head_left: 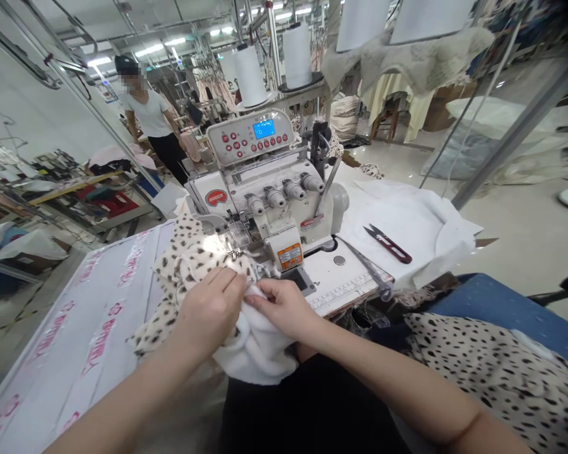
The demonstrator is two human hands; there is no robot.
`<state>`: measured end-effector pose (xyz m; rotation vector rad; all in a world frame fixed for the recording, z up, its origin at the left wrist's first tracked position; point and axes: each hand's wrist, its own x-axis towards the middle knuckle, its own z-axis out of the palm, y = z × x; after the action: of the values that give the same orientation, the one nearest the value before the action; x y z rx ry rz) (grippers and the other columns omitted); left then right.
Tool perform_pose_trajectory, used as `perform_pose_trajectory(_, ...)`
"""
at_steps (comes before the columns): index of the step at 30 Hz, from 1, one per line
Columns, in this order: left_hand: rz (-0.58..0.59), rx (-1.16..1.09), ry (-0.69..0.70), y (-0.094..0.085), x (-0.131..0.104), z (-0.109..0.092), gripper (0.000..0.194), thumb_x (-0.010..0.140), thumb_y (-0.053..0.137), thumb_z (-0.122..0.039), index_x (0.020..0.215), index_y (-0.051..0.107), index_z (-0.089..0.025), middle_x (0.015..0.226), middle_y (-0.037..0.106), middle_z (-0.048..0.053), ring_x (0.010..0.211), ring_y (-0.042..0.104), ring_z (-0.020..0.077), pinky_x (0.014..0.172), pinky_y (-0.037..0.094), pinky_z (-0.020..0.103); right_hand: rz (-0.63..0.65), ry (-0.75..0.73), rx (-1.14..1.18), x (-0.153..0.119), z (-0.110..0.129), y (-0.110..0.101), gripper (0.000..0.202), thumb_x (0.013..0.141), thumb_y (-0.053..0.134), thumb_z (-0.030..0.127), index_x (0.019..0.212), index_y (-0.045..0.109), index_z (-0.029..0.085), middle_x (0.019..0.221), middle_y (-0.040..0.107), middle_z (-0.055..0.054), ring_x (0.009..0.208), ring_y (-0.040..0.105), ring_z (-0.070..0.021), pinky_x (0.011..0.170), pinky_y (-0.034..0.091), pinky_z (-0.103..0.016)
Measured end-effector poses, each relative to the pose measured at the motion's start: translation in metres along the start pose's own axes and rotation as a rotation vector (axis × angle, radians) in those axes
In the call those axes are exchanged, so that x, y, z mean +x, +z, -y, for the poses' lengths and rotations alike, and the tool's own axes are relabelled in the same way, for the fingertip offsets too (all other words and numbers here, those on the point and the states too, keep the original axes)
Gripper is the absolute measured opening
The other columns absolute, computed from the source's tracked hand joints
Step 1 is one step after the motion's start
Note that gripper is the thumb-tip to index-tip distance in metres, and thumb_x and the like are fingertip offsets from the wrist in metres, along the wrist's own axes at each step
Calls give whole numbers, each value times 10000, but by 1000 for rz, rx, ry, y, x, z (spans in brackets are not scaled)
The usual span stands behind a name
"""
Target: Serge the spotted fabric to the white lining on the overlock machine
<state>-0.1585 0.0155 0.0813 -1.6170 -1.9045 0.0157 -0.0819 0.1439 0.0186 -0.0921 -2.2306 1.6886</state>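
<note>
A white overlock sewing machine (pixel 274 189) with a lit blue display stands in the middle. Cream fabric with dark spots (pixel 189 243) lies at its needle area and hangs over the left side. My left hand (pixel 214 309) is closed on this fabric just in front of the presser foot. Close beside it on the right, my right hand (pixel 284 306) pinches the fabric's white plush part (pixel 260 350), which drapes down toward my lap. The fabric's edge between my fingers is partly hidden.
Red-handled thread snips (pixel 389 244) and grey tweezers (pixel 372 268) lie right of the machine, near white cloth (pixel 411 221). More spotted fabric (pixel 497 372) is at the lower right. Thread cones (pixel 297 57) stand behind. A person (pixel 149 113) stands at the back left.
</note>
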Motion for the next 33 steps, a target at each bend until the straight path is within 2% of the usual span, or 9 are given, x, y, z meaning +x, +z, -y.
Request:
perform_pose_trajectory(6,23,-23,-166,-6,6,-4,144,828,473,-114,909,583,-67,720,500,65,692,481,188,650,424,306,23,21,17,0,4,1,338,786,537,324,561,335,173,522,300,61,508,305,-78,467,210,-207)
perform_pose_trajectory(9,7,-40,-223,-11,7,-9,111,837,486,-150,809,586,-109,698,504,48,677,487,177,636,416,293,24,40,37,-6,3,1,348,786,539,331,560,328,172,523,293,61,511,295,-77,463,198,-208)
perform_pose_trajectory(13,23,-15,-191,-9,8,-13,111,808,496,-106,718,557,-127,659,477,40,654,473,181,607,401,300,30,36,48,-9,0,1,359,790,531,332,554,313,173,518,273,62,503,281,-76,460,194,-212)
perform_pose_trajectory(18,51,41,-163,2,16,-12,150,800,487,-100,659,521,-136,645,462,49,648,461,189,598,407,305,16,-10,35,3,-3,2,334,791,513,292,553,311,174,522,276,63,510,283,-77,474,212,-213)
perform_pose_trajectory(22,79,-13,-198,2,16,-11,120,832,453,-116,781,562,-113,696,494,66,693,480,202,644,433,327,10,-54,54,11,-3,2,287,797,487,255,563,342,173,530,311,62,518,307,-80,490,239,-210)
perform_pose_trajectory(25,-93,-212,-292,-6,-3,-20,214,826,491,-109,1036,521,-129,881,525,82,842,501,193,769,443,331,35,-36,78,7,-2,-3,229,794,524,300,622,478,157,578,420,47,557,370,-91,528,293,-209)
perform_pose_trajectory(28,-283,-258,-525,-8,-40,-37,301,789,572,-151,1067,458,-170,967,493,87,941,474,209,825,423,366,121,32,148,-2,-3,-9,196,753,593,330,723,593,136,654,524,20,619,451,-116,568,341,-215)
perform_pose_trajectory(30,-292,-301,-693,1,-65,-47,322,785,588,-213,1062,431,-162,1004,470,101,998,446,230,848,411,397,186,79,209,-8,-6,-11,208,726,622,327,779,624,126,695,569,4,651,489,-135,587,366,-222)
perform_pose_trajectory(33,-226,-451,-931,23,-89,-53,410,790,587,-315,1116,393,-158,1110,434,124,1073,423,240,908,382,424,223,113,242,-13,-10,-9,232,708,636,324,812,634,118,726,596,-8,671,512,-149,599,384,-229)
